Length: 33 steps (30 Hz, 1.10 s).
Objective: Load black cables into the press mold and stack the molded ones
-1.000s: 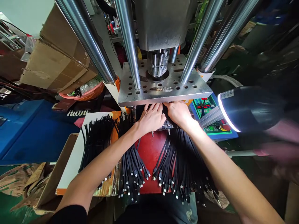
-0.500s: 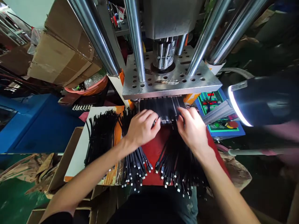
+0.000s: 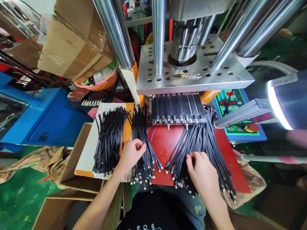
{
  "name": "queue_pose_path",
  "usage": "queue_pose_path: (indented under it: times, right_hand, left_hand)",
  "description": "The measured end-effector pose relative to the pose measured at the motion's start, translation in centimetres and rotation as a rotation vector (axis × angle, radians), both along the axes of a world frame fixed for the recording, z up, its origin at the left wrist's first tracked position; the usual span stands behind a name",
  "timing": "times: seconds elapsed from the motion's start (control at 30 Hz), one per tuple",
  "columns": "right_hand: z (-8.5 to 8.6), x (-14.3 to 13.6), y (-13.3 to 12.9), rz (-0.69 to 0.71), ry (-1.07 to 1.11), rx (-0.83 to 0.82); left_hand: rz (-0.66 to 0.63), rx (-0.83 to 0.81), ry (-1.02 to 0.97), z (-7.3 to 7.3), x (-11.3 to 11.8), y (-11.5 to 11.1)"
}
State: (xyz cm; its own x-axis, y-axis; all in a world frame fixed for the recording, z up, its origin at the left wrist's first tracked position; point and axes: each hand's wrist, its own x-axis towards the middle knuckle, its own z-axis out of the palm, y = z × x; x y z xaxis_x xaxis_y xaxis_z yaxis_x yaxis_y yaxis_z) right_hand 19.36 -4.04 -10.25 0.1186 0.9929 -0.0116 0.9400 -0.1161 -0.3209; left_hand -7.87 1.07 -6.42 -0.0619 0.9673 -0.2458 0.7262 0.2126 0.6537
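My left hand (image 3: pixel 132 154) hangs over the middle bundle of black flat cables (image 3: pixel 140 126), thumb and forefinger curled together; whatever may lie between them is hidden. Over the right bundle of black cables (image 3: pixel 182 150) is my right hand (image 3: pixel 203 169), fingers bent inward, and its grip cannot be made out. Silver plug ends of both bundles point toward me. Ahead of both hands, a black mould block (image 3: pixel 176 107) under the press plate (image 3: pixel 196 81) holds a row of metal connectors along its front edge. No hand touches the block.
Another heap of cables (image 3: pixel 110 140) lies on a white board (image 3: pixel 87 150) at left. The red work surface (image 3: pixel 161 143) spans the front. A control panel (image 3: pixel 242 119) and a ring-lit lamp (image 3: pixel 280 103) stand right; cardboard boxes (image 3: pixel 74 174) sit lower left.
Both hands have left the mould block and come back toward me, down to the cable bundles. The block's row of connectors is now uncovered. The view has shifted left.
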Motion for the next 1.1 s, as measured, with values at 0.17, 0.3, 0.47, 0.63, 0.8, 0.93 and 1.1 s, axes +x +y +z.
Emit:
queue_pose_path:
  times: [0.17, 0.3, 0.47, 0.63, 0.8, 0.93, 1.1]
  right_hand:
    - [-0.2, 0.4, 0.0, -0.024, 0.092, 0.018]
    - [-0.5, 0.9, -0.1, -0.068, 0.207, 0.058]
    - [-0.6, 0.2, -0.3, -0.029, 0.134, 0.014]
    - [0.2, 0.6, -0.4, -0.054, 0.371, 0.047]
    - [1.2, 1.7, -1.2, -0.170, 0.712, -0.077]
    - [1.8, 1.8, -1.3, -0.283, 0.754, -0.003]
    - [3.9, 1.1, -3.1, -0.191, 0.757, 0.060]
  left_hand:
    - [0.001, 0.019, -0.171, 1.3, 0.3, -0.6]
    - [-0.081, -0.018, -0.344, 3.3, 2.1, -2.2]
    - [-0.233, -0.065, -0.479, 5.0, 5.1, -4.9]
    - [-0.303, -0.181, -0.500, 4.3, 6.8, -5.6]
    - [-0.330, -0.228, -0.506, 3.2, 7.4, -5.2]
    - [-0.344, -0.210, -0.499, 3.0, 7.8, -5.3]
    - [-0.342, -0.181, -0.576, 2.8, 8.6, -5.2]
